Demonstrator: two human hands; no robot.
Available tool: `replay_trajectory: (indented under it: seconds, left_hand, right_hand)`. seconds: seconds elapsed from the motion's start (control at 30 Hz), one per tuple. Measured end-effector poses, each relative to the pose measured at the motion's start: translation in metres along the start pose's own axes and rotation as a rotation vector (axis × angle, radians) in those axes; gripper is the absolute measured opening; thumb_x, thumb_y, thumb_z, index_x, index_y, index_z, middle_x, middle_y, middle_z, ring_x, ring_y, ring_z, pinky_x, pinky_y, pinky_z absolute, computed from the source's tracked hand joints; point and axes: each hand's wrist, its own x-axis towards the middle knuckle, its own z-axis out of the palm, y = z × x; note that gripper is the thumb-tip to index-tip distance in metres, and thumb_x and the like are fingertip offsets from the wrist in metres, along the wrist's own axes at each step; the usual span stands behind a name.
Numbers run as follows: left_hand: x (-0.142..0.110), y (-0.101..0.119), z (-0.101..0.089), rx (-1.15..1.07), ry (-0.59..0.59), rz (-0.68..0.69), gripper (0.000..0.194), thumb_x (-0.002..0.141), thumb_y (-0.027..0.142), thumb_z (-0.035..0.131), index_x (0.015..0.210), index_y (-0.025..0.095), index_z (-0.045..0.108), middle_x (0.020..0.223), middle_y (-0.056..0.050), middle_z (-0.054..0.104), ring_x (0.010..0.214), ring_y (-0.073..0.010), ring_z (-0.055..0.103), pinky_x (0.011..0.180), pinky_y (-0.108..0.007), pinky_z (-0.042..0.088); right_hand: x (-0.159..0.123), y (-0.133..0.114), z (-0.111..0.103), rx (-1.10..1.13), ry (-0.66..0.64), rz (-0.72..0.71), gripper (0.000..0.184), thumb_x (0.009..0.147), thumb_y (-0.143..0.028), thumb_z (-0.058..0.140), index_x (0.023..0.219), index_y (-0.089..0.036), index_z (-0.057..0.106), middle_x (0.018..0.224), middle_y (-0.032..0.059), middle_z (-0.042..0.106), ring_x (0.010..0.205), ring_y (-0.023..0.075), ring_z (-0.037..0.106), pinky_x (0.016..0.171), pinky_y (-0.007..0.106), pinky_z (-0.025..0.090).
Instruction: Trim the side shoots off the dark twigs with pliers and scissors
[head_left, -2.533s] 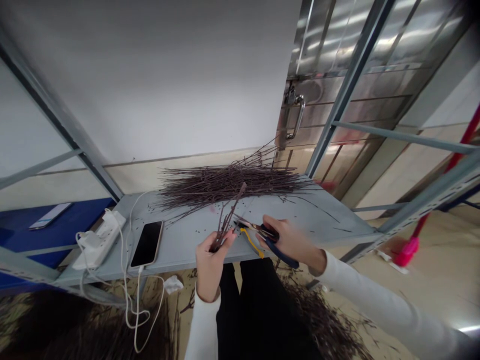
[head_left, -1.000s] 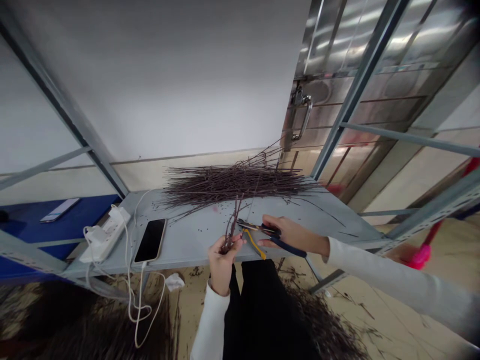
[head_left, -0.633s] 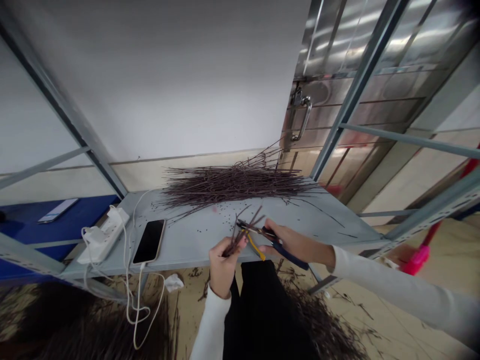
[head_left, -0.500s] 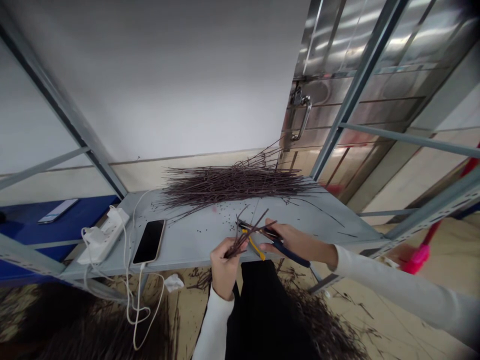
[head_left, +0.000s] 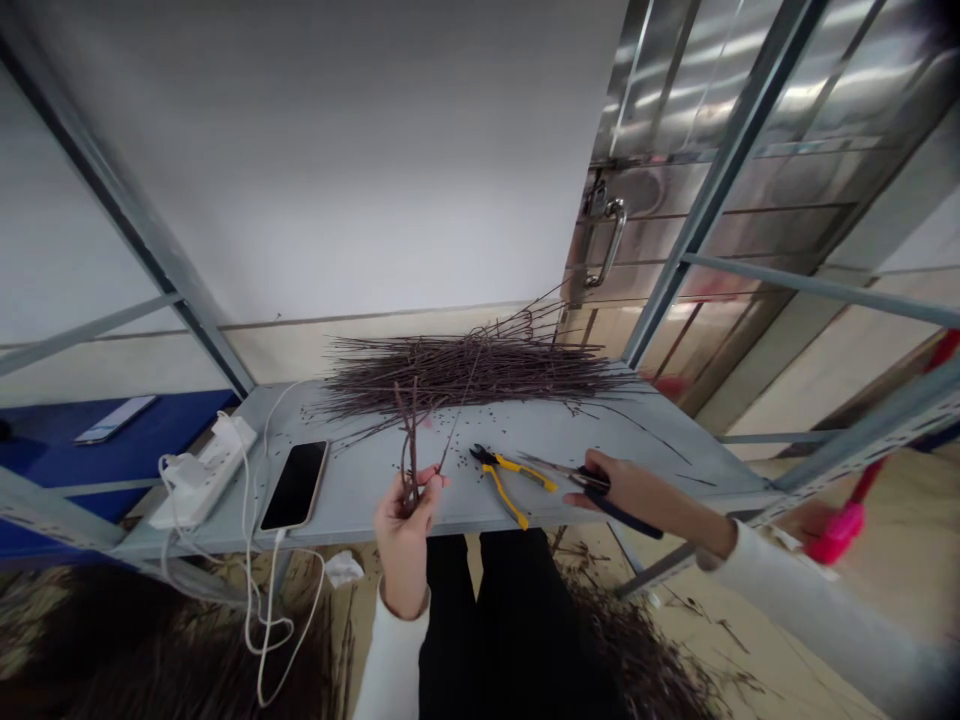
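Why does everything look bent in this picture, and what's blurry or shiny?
In the head view, the wide lens curves and tilts the shelf uprights; the steel door carries bright streaks of glare; the right sleeve softens into blur near the lower right corner, while the twig pile stays fairly sharp.

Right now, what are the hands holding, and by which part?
The left hand grips a small bunch of thin twigs near their lower ends; the right hand holds blue-handled scissors by the handles.
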Motion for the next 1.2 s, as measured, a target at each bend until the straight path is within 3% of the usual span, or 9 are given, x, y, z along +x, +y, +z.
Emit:
replay_trajectory:
  seconds: [0.17, 0.33, 0.47, 0.57, 0.67, 0.8, 0.97, 1.1, 1.2]
  left_hand:
    - [-0.005, 0.008, -0.002, -0.037, -0.072, -0.034, 0.027, 0.067, 0.036, 0.075, 0.081, 0.014, 0.068, 0.066, -0.003, 0.068, 0.036, -0.0002, 0.024, 0.035, -0.018, 0.015]
    - [-0.007, 0.013, -0.001, -0.015, -0.116, -0.058, 0.026, 0.070, 0.037, 0.073, 0.086, 0.016, 0.070, 0.069, -0.003, 0.068, 0.036, 0.0000, 0.025, 0.036, -0.018, 0.014]
    - [-0.008, 0.014, 0.001, -0.009, -0.101, -0.071, 0.027, 0.069, 0.038, 0.074, 0.083, 0.015, 0.070, 0.072, -0.004, 0.069, 0.036, 0.0006, 0.025, 0.036, -0.018, 0.014]
    - [-0.009, 0.014, 0.004, -0.004, -0.098, -0.079, 0.028, 0.067, 0.038, 0.075, 0.081, 0.015, 0.069, 0.077, -0.006, 0.070, 0.036, 0.0009, 0.026, 0.036, -0.018, 0.015]
    - [-0.010, 0.015, 0.007, 0.007, -0.121, -0.074, 0.029, 0.068, 0.039, 0.074, 0.081, 0.014, 0.069, 0.079, -0.007, 0.070, 0.036, 0.0009, 0.026, 0.036, -0.019, 0.015]
    - [-0.010, 0.015, 0.007, 0.010, -0.128, -0.073, 0.030, 0.068, 0.040, 0.074, 0.082, 0.014, 0.070, 0.074, -0.005, 0.068, 0.036, 0.0011, 0.024, 0.036, -0.019, 0.015]
    - [-0.010, 0.014, 0.004, 0.008, -0.137, -0.078, 0.030, 0.068, 0.039, 0.074, 0.083, 0.014, 0.070, 0.073, -0.005, 0.068, 0.035, 0.0008, 0.025, 0.036, -0.019, 0.015]
    - [-0.008, 0.015, 0.003, 0.014, -0.158, -0.089, 0.030, 0.067, 0.040, 0.074, 0.082, 0.014, 0.070, 0.073, -0.005, 0.069, 0.034, 0.0000, 0.028, 0.035, -0.019, 0.017]
    - [-0.007, 0.012, 0.003, 0.016, -0.167, -0.106, 0.032, 0.066, 0.042, 0.075, 0.082, 0.014, 0.070, 0.073, -0.006, 0.070, 0.033, -0.0004, 0.030, 0.034, -0.019, 0.019]
  right_hand:
    - [0.026, 0.067, 0.004, -0.170, 0.110, 0.314, 0.021, 0.071, -0.035, 0.066, 0.071, -0.019, 0.051, 0.066, 0.0086, 0.065, 0.065, 0.0222, 0.062, 0.056, 0.025, 0.038]
    - [0.037, 0.086, 0.015, -0.231, 0.132, 0.373, 0.018, 0.073, -0.024, 0.064, 0.084, -0.011, 0.059, 0.077, 0.0162, 0.068, 0.075, 0.0276, 0.065, 0.062, 0.028, 0.042]
    - [0.043, 0.068, 0.027, -0.278, 0.190, 0.312, 0.030, 0.080, -0.025, 0.056, 0.100, -0.002, 0.058, 0.096, 0.0269, 0.063, 0.093, 0.0354, 0.060, 0.077, 0.040, 0.044]
    - [0.042, 0.032, 0.042, -0.276, 0.214, 0.151, 0.035, 0.086, -0.028, 0.049, 0.114, -0.006, 0.053, 0.113, 0.0238, 0.058, 0.105, 0.0320, 0.055, 0.089, 0.042, 0.040]
    - [0.035, -0.012, 0.063, -0.242, 0.145, -0.048, 0.045, 0.083, -0.037, 0.054, 0.121, -0.013, 0.051, 0.119, 0.0173, 0.057, 0.110, 0.0276, 0.053, 0.095, 0.037, 0.039]
    - [0.030, -0.055, 0.082, -0.278, 0.006, -0.072, 0.072, 0.072, -0.047, 0.064, 0.131, -0.011, 0.043, 0.123, 0.0208, 0.053, 0.111, 0.0346, 0.050, 0.091, 0.043, 0.040]
    - [0.043, -0.064, 0.081, -0.291, -0.019, -0.005, 0.063, 0.064, -0.036, 0.067, 0.119, -0.010, 0.051, 0.117, 0.0219, 0.054, 0.106, 0.0385, 0.050, 0.083, 0.044, 0.042]
    - [0.054, -0.057, 0.073, -0.252, 0.006, 0.089, 0.050, 0.069, -0.026, 0.063, 0.114, -0.005, 0.052, 0.117, 0.0255, 0.053, 0.106, 0.0396, 0.051, 0.081, 0.045, 0.041]
    - [0.054, -0.049, 0.062, -0.163, 0.012, 0.130, 0.046, 0.072, -0.028, 0.061, 0.111, -0.005, 0.052, 0.112, 0.0249, 0.056, 0.098, 0.0359, 0.057, 0.077, 0.041, 0.043]
